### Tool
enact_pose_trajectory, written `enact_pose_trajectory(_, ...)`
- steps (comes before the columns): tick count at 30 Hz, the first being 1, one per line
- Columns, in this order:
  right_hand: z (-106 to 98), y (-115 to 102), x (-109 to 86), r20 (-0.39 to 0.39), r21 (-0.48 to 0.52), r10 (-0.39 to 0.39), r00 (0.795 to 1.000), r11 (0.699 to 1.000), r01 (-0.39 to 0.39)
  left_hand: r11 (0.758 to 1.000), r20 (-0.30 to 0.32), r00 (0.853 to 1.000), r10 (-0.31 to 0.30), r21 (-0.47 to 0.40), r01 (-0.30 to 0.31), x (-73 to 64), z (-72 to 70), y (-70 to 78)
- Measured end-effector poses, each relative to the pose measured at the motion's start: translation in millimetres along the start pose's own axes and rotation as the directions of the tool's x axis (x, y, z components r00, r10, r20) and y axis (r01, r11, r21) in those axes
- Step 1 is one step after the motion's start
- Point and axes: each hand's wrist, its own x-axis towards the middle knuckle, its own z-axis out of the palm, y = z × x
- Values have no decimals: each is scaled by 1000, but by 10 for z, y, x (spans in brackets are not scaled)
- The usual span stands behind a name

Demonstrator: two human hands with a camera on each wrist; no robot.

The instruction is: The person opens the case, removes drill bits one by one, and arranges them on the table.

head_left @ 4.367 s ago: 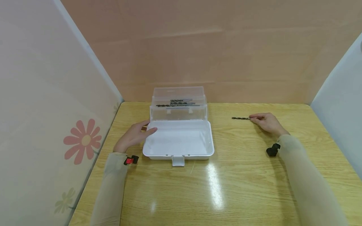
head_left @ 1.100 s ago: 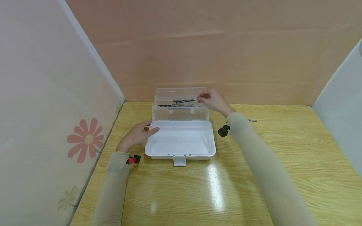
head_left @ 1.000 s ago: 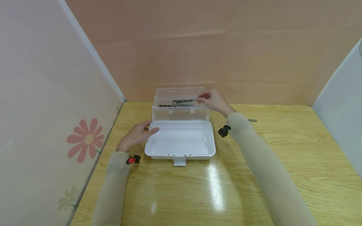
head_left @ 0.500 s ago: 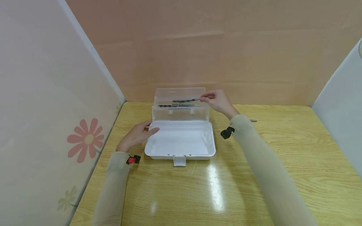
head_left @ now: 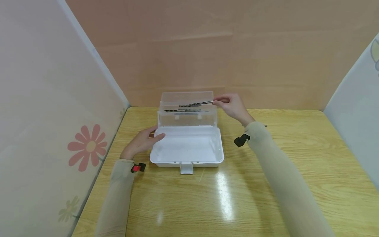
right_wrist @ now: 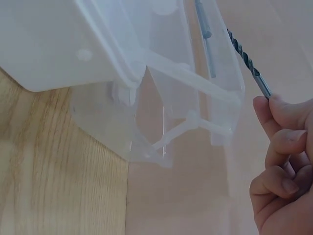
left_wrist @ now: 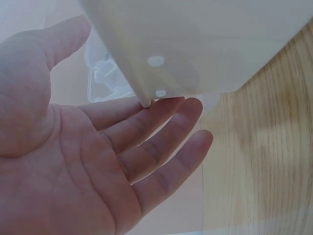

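Observation:
My right hand (head_left: 234, 107) pinches a drill bit (head_left: 205, 102) by its smooth shank, between thumb and forefinger, its fluted end pointing left over the translucent trays. The right wrist view shows the same drill bit (right_wrist: 244, 58) slanting beside a tray wall, the other fingers curled below. Several more drill bits (head_left: 177, 111) lie in the raised trays (head_left: 188, 120). These trays fold out at the back of a white toolbox (head_left: 189, 162). My left hand (head_left: 141, 142) touches its left side, thumb over the rim; straight fingers (left_wrist: 166, 174) meet the box edge in the left wrist view.
A latch flap (head_left: 186, 169) hangs from the toolbox's front. The end of another metal shank (head_left: 265, 125) shows on the wooden table (head_left: 296, 148) behind the right sleeve. A brown wall (head_left: 189, 59) stands close behind the box, and a flowered panel (head_left: 44, 115) rises on the left.
Earlier the right hand held a drill bit low over the table's right side, then brought it to the trays. In the last second it has drawn slightly right with the bit. The left hand stays.

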Motion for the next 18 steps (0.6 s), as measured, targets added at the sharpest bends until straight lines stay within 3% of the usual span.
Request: enact_pose_trajectory(18, -246, 266, -138, -25, 85, 49, 998, 995, -47, 1000, -1, 1000, 7, 12, -7, 20, 2, -17)
